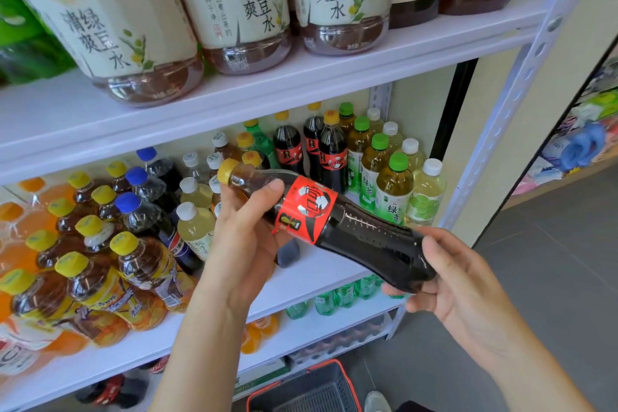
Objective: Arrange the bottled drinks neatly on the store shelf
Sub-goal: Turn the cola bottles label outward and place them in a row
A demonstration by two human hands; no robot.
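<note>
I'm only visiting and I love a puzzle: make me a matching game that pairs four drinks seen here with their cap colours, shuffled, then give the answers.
Drinks:
1. held cola bottle
2. green tea bottle
3. pale lime drink
4. Pepsi bottle

Cap colours:
A. white
B. blue
C. yellow
D. green

Pairs: 1-C, 2-D, 3-A, 4-B.

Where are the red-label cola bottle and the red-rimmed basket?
Dark plastic cola bottle with red label [368,244]: head view, dark lower body.
Grey plastic basket with red rim [317,385]: head view, mesh wall.
</note>
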